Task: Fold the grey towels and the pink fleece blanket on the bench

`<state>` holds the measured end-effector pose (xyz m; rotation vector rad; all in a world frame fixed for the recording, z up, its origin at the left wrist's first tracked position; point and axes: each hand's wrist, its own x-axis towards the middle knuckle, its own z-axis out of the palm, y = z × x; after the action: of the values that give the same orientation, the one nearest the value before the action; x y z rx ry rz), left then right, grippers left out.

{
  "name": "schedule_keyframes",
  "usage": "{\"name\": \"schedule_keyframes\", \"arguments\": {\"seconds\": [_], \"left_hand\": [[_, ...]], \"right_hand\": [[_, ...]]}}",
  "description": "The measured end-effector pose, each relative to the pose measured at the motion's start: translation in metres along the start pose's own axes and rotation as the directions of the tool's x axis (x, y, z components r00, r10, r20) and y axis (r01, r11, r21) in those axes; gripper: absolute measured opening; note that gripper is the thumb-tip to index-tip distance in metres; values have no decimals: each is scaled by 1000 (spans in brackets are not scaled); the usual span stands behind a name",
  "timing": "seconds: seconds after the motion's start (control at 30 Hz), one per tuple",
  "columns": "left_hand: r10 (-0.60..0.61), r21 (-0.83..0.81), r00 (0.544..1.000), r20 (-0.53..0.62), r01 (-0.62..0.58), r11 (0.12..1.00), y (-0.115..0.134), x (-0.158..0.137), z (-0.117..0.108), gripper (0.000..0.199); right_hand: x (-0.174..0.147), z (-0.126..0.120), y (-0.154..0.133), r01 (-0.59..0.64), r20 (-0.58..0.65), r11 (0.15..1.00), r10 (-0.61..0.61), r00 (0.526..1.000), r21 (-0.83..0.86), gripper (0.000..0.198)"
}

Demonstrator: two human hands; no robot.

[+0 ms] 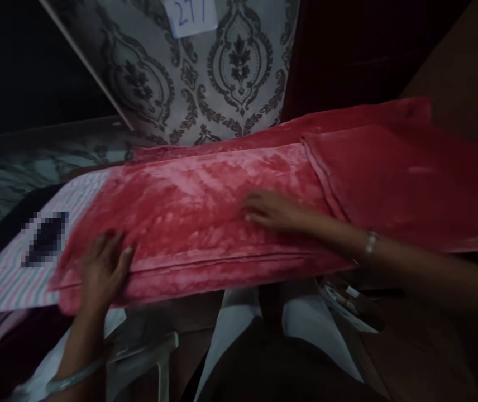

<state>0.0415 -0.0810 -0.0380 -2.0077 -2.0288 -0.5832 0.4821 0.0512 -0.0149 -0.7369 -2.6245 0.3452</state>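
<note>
A red plush blanket (pixel 189 218) lies folded in a long strip across the surface before me. Its right part (pixel 406 184) is folded back over itself, leaving a thick edge. My left hand (pixel 104 268) rests near the blanket's left front corner, fingers spread and thumb apart. Flat on the middle of the blanket is my right hand (pixel 270 209), its fingers stretched out to the left and slightly blurred. Neither hand has cloth gripped in it. A striped white, pink and grey-blue cloth (pixel 82 192) shows beyond the blanket's left end.
Behind the blanket stands a grey patterned wall (pixel 239 67) with a numbered paper (pixel 191 17) on it. A dark red panel (pixel 348 61) is at the back right. Below are a pale plastic chair or stool (pixel 163 357) and my legs (pixel 239 324) in light trousers.
</note>
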Motion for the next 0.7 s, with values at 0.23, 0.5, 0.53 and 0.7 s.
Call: {"name": "schedule_keyframes", "arguments": {"seconds": [0.23, 0.5, 0.53, 0.7], "left_hand": [[-100, 112, 986, 132, 86, 990, -12, -33, -11, 56], [-518, -166, 855, 37, 516, 840, -53, -35, -40, 48], [-571, -183, 820, 44, 568, 802, -57, -32, -45, 47], [-685, -195, 717, 131, 696, 691, -78, -18, -60, 40]], "right_hand": [[-70, 62, -66, -35, -83, 983, 21, 996, -178, 54], [-74, 87, -58, -105, -171, 972, 69, 983, -211, 54], [-74, 88, -58, -109, -180, 971, 71, 981, -214, 54], [-75, 92, -56, -106, -200, 967, 60, 978, -230, 54]]}}
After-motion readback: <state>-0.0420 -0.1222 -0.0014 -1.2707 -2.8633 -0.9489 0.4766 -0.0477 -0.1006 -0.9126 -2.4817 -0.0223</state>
